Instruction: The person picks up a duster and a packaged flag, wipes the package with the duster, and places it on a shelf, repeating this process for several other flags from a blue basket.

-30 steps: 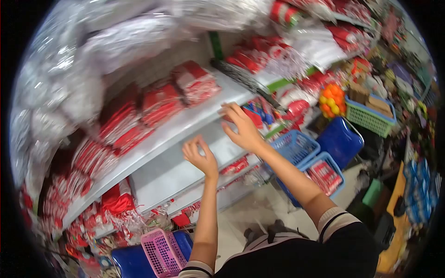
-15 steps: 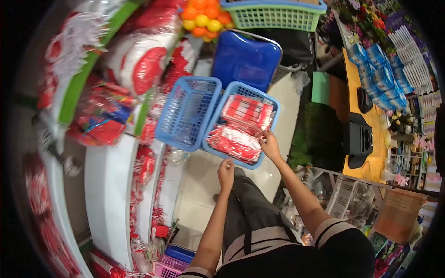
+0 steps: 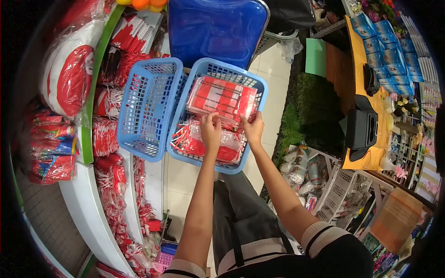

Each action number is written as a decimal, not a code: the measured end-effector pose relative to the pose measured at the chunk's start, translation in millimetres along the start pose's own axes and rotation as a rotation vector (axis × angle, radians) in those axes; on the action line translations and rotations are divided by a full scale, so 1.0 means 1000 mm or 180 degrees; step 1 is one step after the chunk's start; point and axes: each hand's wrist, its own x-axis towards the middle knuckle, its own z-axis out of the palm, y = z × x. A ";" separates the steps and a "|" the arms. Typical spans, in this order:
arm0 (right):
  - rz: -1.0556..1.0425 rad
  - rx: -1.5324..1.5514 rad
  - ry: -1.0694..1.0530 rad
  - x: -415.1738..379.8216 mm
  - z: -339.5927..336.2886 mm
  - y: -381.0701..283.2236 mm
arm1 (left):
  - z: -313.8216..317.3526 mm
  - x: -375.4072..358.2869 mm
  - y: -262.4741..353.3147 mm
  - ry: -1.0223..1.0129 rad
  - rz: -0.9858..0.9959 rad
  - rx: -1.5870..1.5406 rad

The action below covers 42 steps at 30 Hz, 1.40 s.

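A blue plastic basket (image 3: 263,99) holds clear-wrapped red-and-white goods. Its far half has a flat red-and-white packet (image 3: 221,96) with dark print or lines on the wrapping. Nearer to me lies a bundle (image 3: 230,144) of red-and-white goods in crinkled plastic. My left hand (image 3: 211,132) has its fingertips closed at the near edge of the flat packet, above the bundle. At the packet's near right corner, my right hand (image 3: 253,129) pinches the plastic between thumb and fingers.
A second blue basket (image 3: 147,109) stands against the left of the filled one. A shiny blue panel (image 3: 213,34) is beyond both. White shelves (image 3: 90,208) with red-and-white goods line the left. An orange table (image 3: 371,160) bears a black bag (image 3: 362,129) and blue boxes (image 3: 389,58).
My left hand has moved from outside the basket's front rim onto the flat packet. My right hand has gone from the nearer bundle's edge to the packet's corner. The view has shifted closer.
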 end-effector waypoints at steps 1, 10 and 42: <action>-0.0255 -0.0124 0.0147 0.000 0.000 0.002 | -0.002 0.003 0.006 -0.0101 -0.0237 -0.0173; -0.0833 0.1353 -0.0275 -0.013 -0.065 -0.077 | -0.048 -0.013 0.006 0.0531 -0.0639 -0.1443; -0.4832 0.0271 -0.0249 -0.424 0.004 -0.595 | -0.408 -0.388 0.081 0.1915 -0.0460 -0.6028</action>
